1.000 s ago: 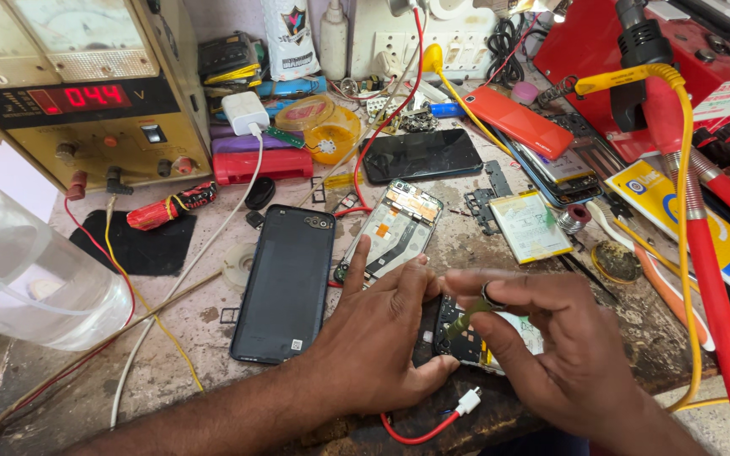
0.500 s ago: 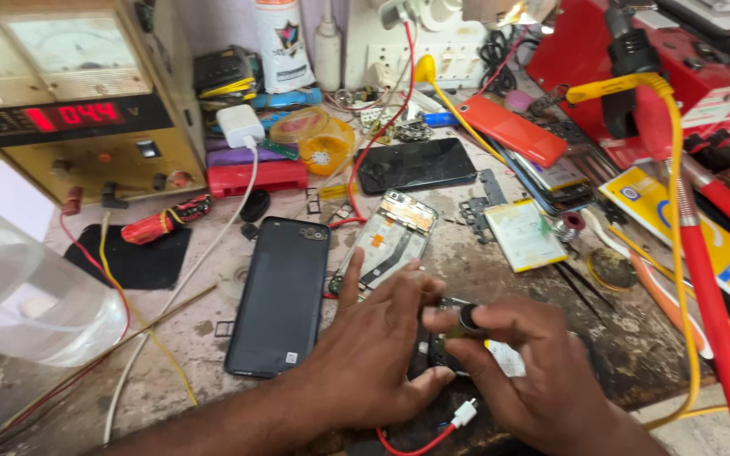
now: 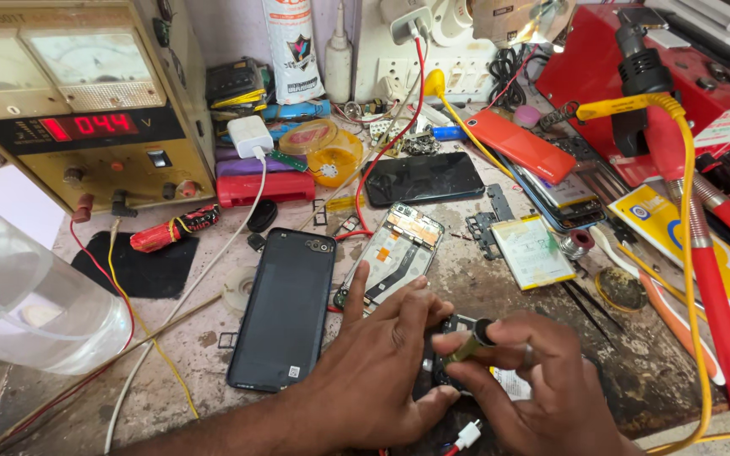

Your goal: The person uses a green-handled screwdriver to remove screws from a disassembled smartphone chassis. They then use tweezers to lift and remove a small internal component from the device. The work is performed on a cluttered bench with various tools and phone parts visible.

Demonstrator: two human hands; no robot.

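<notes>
My left hand [image 3: 382,363] lies flat on the worn bench, its fingers pressing down a small dark opened phone body [image 3: 445,359]. My right hand [image 3: 542,384] pinches a short brass-coloured cylindrical tool [image 3: 471,344] over that phone body. A black phone back cover [image 3: 285,306] lies just left of my left hand. An open phone frame with its circuit board showing [image 3: 394,253] rests beyond my fingers. A red and white clip lead [image 3: 465,437] pokes out under my hands.
A bench power supply with a red digit display [image 3: 86,127] stands at the back left, a clear plastic jar [image 3: 19,304] at the left edge. A black phone [image 3: 424,177], an orange phone [image 3: 521,145], a flat battery [image 3: 532,251], tweezers [image 3: 585,308] and a red machine [image 3: 635,76] crowd the right.
The view has tilted down and the hands now sit lower in frame. My right hand has lifted the brass tool a little higher over the phone body; my left hand keeps pressing it.
</notes>
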